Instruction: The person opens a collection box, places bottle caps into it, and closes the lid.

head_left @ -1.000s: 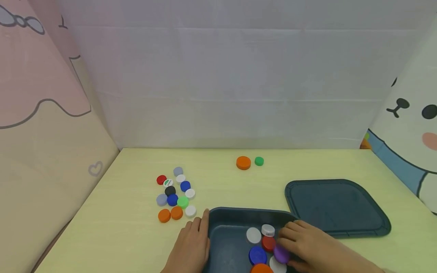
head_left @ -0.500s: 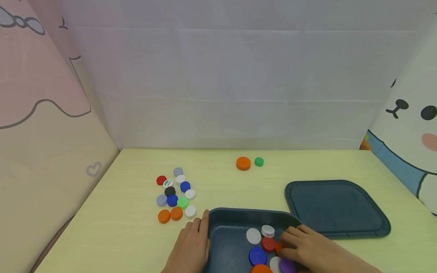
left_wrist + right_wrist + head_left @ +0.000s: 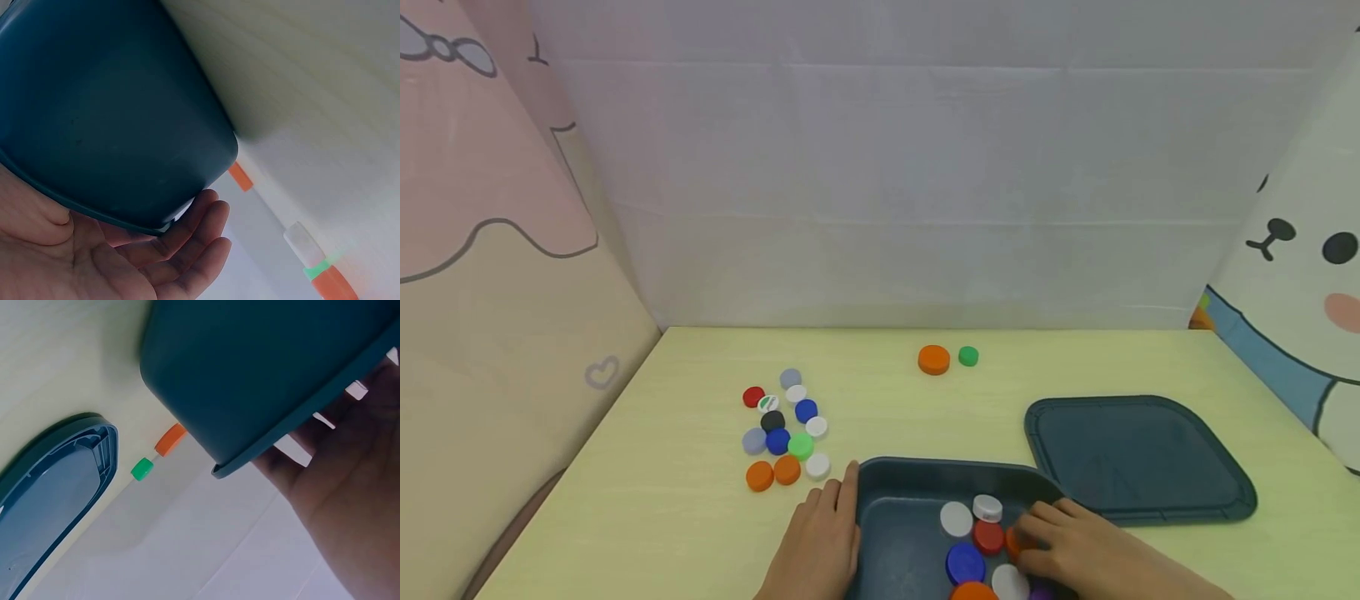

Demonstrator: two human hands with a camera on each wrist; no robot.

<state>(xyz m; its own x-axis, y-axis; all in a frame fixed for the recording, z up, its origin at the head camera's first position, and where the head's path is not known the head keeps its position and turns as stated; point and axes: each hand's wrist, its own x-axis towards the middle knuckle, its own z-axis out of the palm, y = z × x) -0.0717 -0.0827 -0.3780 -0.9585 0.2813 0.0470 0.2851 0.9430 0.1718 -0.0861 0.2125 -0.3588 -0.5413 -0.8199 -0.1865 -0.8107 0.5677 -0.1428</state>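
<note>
A dark blue plastic box (image 3: 895,533) stands at the front of the table. My left hand (image 3: 820,537) holds its left wall at the rim, fingers outside, as the left wrist view also shows. Over the right rim, my right hand (image 3: 1067,542) reaches inside, its bent fingers on an orange bottle cap (image 3: 1012,545) that they partly cover. Nearby in the box lie white caps (image 3: 957,519), a red cap (image 3: 988,537), a blue cap (image 3: 965,564), another orange cap (image 3: 973,592) and a purple cap (image 3: 1042,592). In the right wrist view, the box wall hides my fingertips.
Several loose caps (image 3: 778,441) of mixed colours lie in a group left of the box. Farther back sit an orange cap (image 3: 933,359) and a green cap (image 3: 968,357). The box's dark lid (image 3: 1138,458) lies to the right, behind my right forearm.
My right hand has moved off the purple cap, which has slid toward the front of the box, and onto the orange cap. My left hand stays on the box.
</note>
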